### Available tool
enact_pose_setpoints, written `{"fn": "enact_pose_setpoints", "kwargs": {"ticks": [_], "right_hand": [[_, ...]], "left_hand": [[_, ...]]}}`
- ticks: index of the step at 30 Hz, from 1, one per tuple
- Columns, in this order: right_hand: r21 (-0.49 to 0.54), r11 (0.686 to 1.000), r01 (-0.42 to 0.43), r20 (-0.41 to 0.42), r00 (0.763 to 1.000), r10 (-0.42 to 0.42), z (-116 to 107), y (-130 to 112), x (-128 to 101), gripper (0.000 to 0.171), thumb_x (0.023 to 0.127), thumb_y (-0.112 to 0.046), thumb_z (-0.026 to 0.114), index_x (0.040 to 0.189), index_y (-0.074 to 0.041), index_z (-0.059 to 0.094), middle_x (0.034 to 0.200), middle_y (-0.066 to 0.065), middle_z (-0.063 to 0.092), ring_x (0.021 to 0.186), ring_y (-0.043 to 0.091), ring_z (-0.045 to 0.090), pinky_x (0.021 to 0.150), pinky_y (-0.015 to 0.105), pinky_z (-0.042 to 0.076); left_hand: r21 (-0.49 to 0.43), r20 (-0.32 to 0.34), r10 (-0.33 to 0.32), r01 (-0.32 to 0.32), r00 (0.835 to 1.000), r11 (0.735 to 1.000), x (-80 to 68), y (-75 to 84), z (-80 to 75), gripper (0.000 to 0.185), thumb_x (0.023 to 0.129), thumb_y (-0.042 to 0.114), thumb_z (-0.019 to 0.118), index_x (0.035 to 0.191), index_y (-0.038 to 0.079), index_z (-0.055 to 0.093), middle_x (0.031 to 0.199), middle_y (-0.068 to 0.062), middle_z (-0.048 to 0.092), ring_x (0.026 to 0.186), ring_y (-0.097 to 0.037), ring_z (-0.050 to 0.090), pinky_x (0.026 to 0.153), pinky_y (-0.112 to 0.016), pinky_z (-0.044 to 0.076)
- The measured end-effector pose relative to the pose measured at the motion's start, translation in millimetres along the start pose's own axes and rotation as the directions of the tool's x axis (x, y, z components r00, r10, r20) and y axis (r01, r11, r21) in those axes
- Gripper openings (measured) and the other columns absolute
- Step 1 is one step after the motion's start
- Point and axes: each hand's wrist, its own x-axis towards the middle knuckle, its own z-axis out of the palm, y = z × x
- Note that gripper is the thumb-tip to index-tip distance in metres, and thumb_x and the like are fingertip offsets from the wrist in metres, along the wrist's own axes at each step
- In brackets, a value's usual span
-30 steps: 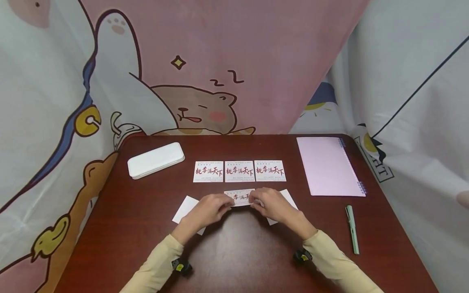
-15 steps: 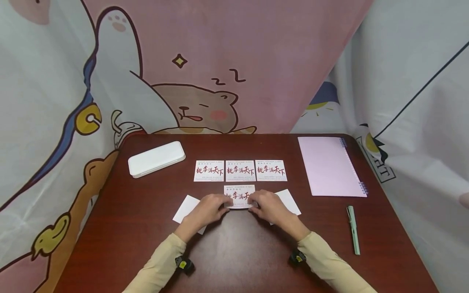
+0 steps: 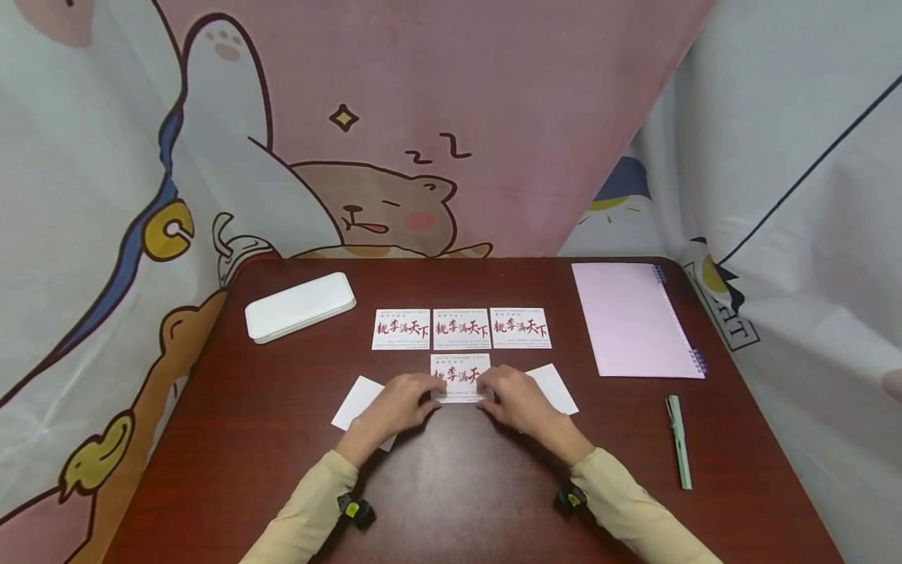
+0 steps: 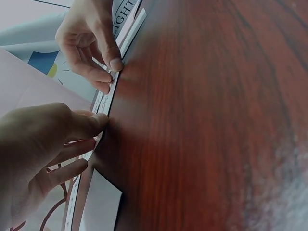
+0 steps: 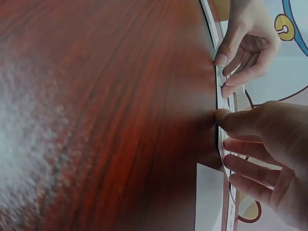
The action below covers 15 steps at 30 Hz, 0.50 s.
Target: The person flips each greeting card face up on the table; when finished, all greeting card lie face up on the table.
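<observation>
Both hands meet at one printed card (image 3: 460,376) near the middle of the table (image 3: 451,486): the left hand (image 3: 398,401) pinches the card's near left edge between thumb and fingertips, and the right hand (image 3: 510,398) pinches its near right edge the same way, each grip closed on the card's edge. The card lies flat or nearly so on the dark red wood, its red and black lettering facing up, just below the centre of a row of three matching cards (image 3: 461,328) set edge to edge. In the left wrist view the thumb of the left hand (image 4: 43,154) presses against the card's thin edge (image 4: 107,98), with the right hand (image 4: 91,41) doing likewise farther along; the right wrist view shows the right hand (image 5: 262,144) and left hand (image 5: 245,45) in the same hold. A blank white card (image 3: 359,402) lies partly under the left hand, and another white card (image 3: 557,388) lies partly under the right. A white case (image 3: 299,306) sits at the far left of the table, a pink notebook (image 3: 634,317) at the far right, and a pale green pen (image 3: 678,440) near the right edge. A cartoon cloth (image 3: 395,157) hangs behind.
</observation>
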Motion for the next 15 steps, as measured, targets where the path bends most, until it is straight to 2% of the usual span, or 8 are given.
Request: {"fn": "enact_pose_setpoints", "kwargs": {"ticks": [5,8,12,15], "right_hand": [[0.020,1.000,0.011,-0.012,1.000,-0.011,0.5,-0.2,-1.6,0.019,0.080,-0.019,0.086,0.092,-0.014,0.072,0.087,-0.003,0.070,0.079,0.012,0.061,0.067,0.032,0.053],[0.044,0.999,0.020,-0.021,1.000,-0.019,-2.5,2.3,-3.4,0.017,0.083,-0.019,0.084,0.094,-0.013,0.073,0.090,-0.002,0.072,0.084,0.013,0.065,0.073,0.034,0.056],[0.090,0.996,0.024,-0.022,1.000,-0.022,-15.5,9.4,-4.4,0.014,0.086,-0.017,0.081,0.097,-0.010,0.074,0.093,0.000,0.074,0.090,0.015,0.069,0.079,0.035,0.058],[0.115,0.993,0.005,0.017,1.000,-0.007,-31.4,18.0,-5.2,0.016,0.084,-0.013,0.082,0.097,-0.009,0.074,0.095,0.001,0.074,0.092,0.019,0.070,0.081,0.039,0.057]], "left_hand": [[-0.019,-0.009,0.019,-0.019,1.000,1.000,-1.3,2.1,-1.9,0.021,0.086,0.007,0.079,0.105,0.013,0.074,0.103,0.000,0.076,0.098,-0.017,0.072,0.087,-0.035,0.058],[-0.013,-0.018,0.045,-0.045,0.999,0.999,-0.8,4.2,-2.1,0.022,0.085,0.007,0.079,0.106,0.012,0.073,0.106,-0.001,0.075,0.102,-0.017,0.072,0.089,-0.034,0.058],[-0.021,-0.031,0.073,-0.074,0.997,0.997,2.0,11.2,-2.0,0.023,0.086,0.011,0.080,0.108,0.011,0.073,0.112,-0.003,0.074,0.107,-0.018,0.071,0.093,-0.035,0.057],[-0.041,-0.025,0.084,-0.085,0.996,0.995,8.6,22.5,-1.1,0.027,0.088,0.014,0.079,0.113,0.008,0.071,0.112,-0.005,0.073,0.105,-0.019,0.070,0.092,-0.035,0.057]]}}
